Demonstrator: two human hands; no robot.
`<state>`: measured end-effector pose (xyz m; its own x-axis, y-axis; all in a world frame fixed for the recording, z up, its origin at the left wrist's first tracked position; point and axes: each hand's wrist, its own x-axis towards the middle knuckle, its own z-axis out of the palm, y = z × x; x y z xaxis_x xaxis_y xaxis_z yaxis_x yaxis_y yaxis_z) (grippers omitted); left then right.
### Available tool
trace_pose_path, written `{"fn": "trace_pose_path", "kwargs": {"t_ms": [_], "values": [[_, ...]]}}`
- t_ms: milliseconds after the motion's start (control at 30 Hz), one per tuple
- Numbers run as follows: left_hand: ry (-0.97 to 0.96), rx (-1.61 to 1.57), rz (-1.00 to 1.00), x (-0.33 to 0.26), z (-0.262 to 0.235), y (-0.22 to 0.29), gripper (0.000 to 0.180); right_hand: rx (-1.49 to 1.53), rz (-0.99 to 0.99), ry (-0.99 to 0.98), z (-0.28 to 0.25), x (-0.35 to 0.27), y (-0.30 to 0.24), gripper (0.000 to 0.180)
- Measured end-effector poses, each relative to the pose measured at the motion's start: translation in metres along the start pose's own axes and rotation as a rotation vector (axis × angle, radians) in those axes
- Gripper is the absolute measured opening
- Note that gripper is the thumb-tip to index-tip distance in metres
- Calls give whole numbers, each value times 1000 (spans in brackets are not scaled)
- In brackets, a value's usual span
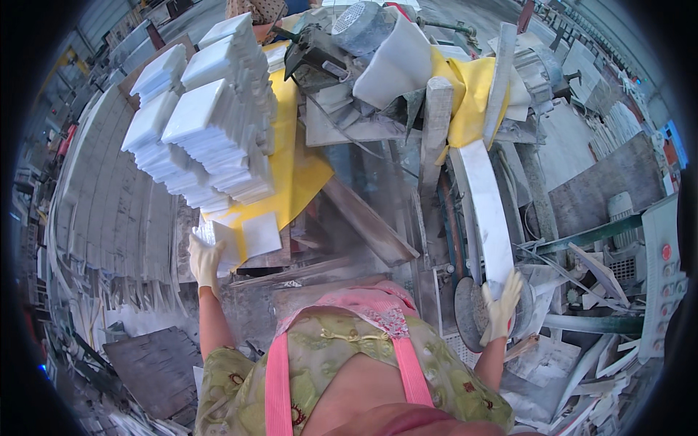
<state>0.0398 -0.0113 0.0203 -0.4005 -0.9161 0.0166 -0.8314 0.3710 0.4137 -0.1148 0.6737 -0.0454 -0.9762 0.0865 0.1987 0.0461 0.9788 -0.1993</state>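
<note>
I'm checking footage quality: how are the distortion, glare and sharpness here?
Head view: black rim, with the control panel near the right edge looking bent; pale glare on the stacked tiles; both the left hand and right hand readable, distant background softer.

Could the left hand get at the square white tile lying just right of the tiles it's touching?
Probably yes: the square white tile lies near the left hand, with nothing seen on top. The tiles it touches stand between, so it might need to reach around them.
</note>
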Motion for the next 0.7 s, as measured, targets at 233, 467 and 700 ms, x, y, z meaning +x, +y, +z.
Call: {"fn": "trace_pose_path", "kwargs": {"t_ms": [233,467,700], "values": [[8,-72,21,10,11,-24,93,-51,4,-10,13,-27,3,79],[-44,-431,109,9,13,-23,88,-172,-240,-1,-22,-13,6,83],[8,-35,32,18,15,-24,98,112,165,-230,-32,2,7,71]]}}
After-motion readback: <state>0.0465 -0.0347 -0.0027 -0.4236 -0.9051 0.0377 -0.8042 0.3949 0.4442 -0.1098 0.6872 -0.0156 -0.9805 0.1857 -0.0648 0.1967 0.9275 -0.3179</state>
